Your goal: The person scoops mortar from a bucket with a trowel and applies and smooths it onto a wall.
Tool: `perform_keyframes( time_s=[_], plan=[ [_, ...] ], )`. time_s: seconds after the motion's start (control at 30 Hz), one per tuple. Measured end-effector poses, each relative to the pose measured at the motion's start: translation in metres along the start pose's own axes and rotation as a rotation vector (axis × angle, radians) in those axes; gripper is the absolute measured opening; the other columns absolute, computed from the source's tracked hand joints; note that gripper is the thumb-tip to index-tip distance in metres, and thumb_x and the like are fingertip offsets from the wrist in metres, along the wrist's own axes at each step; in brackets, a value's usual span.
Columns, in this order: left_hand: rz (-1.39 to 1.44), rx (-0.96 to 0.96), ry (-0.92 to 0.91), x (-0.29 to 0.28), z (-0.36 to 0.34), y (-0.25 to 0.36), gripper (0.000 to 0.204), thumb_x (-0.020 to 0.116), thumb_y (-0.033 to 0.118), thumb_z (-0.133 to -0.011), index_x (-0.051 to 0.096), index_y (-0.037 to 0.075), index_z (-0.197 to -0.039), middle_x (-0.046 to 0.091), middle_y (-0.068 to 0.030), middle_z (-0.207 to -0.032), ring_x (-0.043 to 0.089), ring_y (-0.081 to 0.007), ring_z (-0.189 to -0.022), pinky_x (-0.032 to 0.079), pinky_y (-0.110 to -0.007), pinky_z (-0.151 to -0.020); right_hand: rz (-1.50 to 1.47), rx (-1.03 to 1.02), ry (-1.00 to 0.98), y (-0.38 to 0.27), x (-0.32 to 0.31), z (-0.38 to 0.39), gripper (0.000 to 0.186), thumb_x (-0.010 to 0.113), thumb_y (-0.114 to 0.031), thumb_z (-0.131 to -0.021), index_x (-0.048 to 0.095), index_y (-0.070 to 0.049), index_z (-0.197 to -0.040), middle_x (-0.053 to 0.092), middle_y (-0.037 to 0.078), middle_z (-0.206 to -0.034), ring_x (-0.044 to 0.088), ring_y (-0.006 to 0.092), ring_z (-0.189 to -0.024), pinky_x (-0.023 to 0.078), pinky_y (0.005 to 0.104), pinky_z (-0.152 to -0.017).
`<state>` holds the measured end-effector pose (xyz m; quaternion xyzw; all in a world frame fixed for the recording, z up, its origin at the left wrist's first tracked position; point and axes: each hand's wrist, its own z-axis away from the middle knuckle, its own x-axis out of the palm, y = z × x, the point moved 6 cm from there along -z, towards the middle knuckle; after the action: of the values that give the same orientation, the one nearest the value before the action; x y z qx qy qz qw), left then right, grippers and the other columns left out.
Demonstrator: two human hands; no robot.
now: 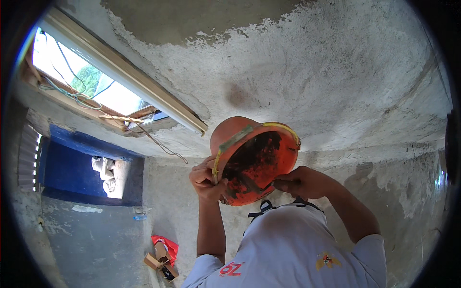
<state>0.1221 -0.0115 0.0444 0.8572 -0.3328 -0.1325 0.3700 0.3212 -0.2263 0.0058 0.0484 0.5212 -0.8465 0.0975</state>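
Rough grey plastered surface (pixel 307 72) fills most of the frame; paler, flaking patches in places. White shirt (pixel 288 240), red print at left, lower center. Bright window opening (pixel 113 98) with loose wires, upper left. Blue-painted recess (pixel 72 163) at mid-left; pale bags (pixel 104 170) inside it. Orange bucket (pixel 252 175) at frame center, tilted, mouth facing the camera; interior coated with dark residue; yellow-wrapped handle (pixel 283 126) lying along the upper rim. Right hand (pixel 306 182), right of center: bent fingers at the bucket's lower-right rim; cannot tell whether they grip. Left hand (pixel 207 178), left of center: closed on the bucket's left edge, thumb toward the mouth. Cardboard box (pixel 153 261), lower left, beside red bag (pixel 169 248). Clear bluish bottle (pixel 139 217) above these.
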Motion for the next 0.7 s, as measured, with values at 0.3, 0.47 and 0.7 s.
perform_keyframes(
  time_s=[0.3,0.47,0.7],
  plan=[
    [-0.058,-0.037,-0.022,0.011,0.002,-0.012,0.032,0.068,-0.009,-0.051,0.042,0.006,-0.062,0.073,-0.0130,-0.085,0.073,-0.0360,-0.100,0.050,-0.045,-0.100,-0.383,0.069,-0.118,0.013,0.018,0.005,0.048,0.064,-0.025,-0.107,0.060,-0.004,-0.150,0.069,0.008,-0.090,0.060,0.0115,-0.066,0.049,0.0286,-0.055],
    [0.012,-0.187,0.231,-0.014,0.015,-0.026,0.030,0.069,-0.010,-0.056,0.044,0.006,-0.064,0.076,-0.0169,-0.100,0.072,-0.0271,-0.097,0.050,-0.041,-0.095,-0.760,0.039,-0.174,0.051,0.030,0.001,0.054,0.066,-0.023,-0.106,0.055,0.002,-0.152,0.068,0.012,-0.095,0.063,0.0159,-0.072,0.048,0.0293,-0.053],
    [0.061,-0.244,0.357,-0.022,0.030,-0.026,0.027,0.067,-0.009,-0.063,0.047,0.008,-0.068,0.065,-0.0054,-0.086,0.059,-0.0160,-0.082,0.043,-0.030,-0.081,-1.166,-0.045,-0.313,0.068,0.042,-0.015,0.059,0.062,-0.026,-0.107,0.047,0.004,-0.156,0.061,0.010,-0.112,0.060,0.0180,-0.085,0.046,0.0248,-0.051]
  ],
)
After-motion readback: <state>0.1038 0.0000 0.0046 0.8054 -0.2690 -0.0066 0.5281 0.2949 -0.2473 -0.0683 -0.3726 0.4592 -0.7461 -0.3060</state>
